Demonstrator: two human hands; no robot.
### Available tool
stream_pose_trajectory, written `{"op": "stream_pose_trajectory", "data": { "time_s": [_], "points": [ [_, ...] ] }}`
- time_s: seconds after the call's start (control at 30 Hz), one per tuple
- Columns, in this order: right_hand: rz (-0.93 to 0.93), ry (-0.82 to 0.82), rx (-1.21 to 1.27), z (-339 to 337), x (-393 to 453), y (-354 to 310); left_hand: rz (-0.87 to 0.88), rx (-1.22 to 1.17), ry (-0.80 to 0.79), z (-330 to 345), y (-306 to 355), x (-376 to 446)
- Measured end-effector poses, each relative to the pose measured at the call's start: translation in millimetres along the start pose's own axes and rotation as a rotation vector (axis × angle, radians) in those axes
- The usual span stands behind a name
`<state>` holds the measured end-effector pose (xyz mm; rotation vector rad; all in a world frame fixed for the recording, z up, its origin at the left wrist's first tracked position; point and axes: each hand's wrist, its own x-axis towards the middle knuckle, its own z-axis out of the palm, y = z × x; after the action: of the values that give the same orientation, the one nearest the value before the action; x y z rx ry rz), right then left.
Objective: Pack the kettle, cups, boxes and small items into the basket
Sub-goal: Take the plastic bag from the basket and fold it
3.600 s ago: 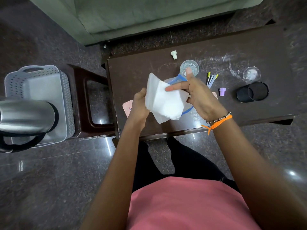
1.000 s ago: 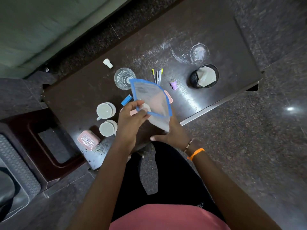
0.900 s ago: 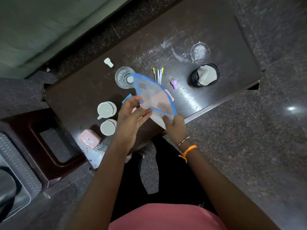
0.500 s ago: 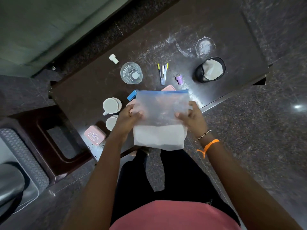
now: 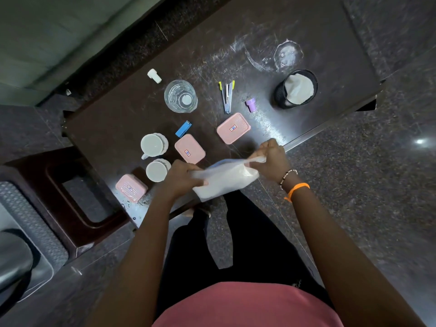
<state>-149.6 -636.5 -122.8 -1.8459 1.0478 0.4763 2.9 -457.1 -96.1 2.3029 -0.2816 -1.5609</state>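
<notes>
Both hands hold a clear zip bag [image 5: 224,179] with white paper inside, just above the table's near edge. My left hand [image 5: 181,178] grips its left end and my right hand [image 5: 271,159] pinches its right end. On the dark table [image 5: 295,24] lie three pink boxes [image 5: 233,128] [image 5: 190,149] [image 5: 131,187], two white cups [image 5: 153,145] [image 5: 157,170], a glass [image 5: 180,96], a blue clip [image 5: 183,129] and a stapler [image 5: 227,95]. The grey basket [image 5: 30,230] at far left holds the steel kettle [image 5: 11,263].
A black mesh cup [image 5: 283,100] with white paper in it stands at the table's right end, beside a purple cap [image 5: 250,105]. A white cap [image 5: 154,76] lies at the back. A dark brown stool [image 5: 59,185] stands between table and basket.
The bag was held upright and flat half a second ago; now it is turned level and pulled between both hands. The view has shifted slightly.
</notes>
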Motion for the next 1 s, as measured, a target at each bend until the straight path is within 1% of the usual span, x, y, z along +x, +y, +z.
{"op": "stream_pose_trajectory", "data": {
  "time_s": [0.1,0.13,0.17,0.23,0.27,0.3,0.37,0.4,0.43,0.53,0.6,0.67,0.77,0.83,0.87,0.9,0.93,0.97,1.0],
  "points": [
    [0.173,0.062,0.262,3,5,10,-0.153,-0.161,0.107,9,0,10],
    [0.214,0.085,0.355,6,5,12,-0.177,-0.195,0.137,13,0,13],
    [0.238,0.078,0.428,8,7,15,-0.174,-0.187,0.172,17,-1,17],
    [0.256,-0.010,0.506,9,9,21,-0.162,-0.123,0.220,26,-2,24],
    [0.256,-0.043,0.495,7,11,22,-0.164,-0.084,0.234,29,0,26],
    [0.245,-0.039,0.430,6,15,25,-0.171,-0.057,0.243,33,2,28],
    [0.224,0.059,0.199,4,27,33,-0.189,-0.060,0.227,38,6,31],
    [0.248,0.110,0.107,5,34,38,-0.193,-0.063,0.193,40,8,33],
    [0.281,0.138,0.065,6,40,40,-0.189,-0.059,0.147,42,9,34],
    [0.288,0.132,0.035,16,61,43,-0.149,-0.112,-0.004,50,16,33],
    [0.240,0.114,0.056,21,75,41,-0.090,-0.165,-0.013,57,22,31],
    [0.215,0.130,0.117,25,87,35,-0.062,-0.176,-0.020,62,27,30],
    [0.188,0.119,0.134,28,98,30,-0.065,-0.201,-0.072,68,36,32],
    [0.161,0.097,0.158,27,100,30,-0.062,-0.205,-0.084,71,43,36],
    [0.159,0.113,0.166,24,100,32,-0.057,-0.199,-0.088,72,47,38],
    [0.175,0.163,0.189,19,99,33,-0.050,-0.189,-0.094,73,53,41],
    [0.211,0.250,0.240,14,97,35,-0.041,-0.181,-0.103,73,59,44],
    [0.266,0.365,0.344,7,95,38,-0.028,-0.173,-0.115,73,65,47],
    [0.324,0.486,0.506,-2,93,39,-0.010,-0.169,-0.125,73,72,50]
  ]
}}
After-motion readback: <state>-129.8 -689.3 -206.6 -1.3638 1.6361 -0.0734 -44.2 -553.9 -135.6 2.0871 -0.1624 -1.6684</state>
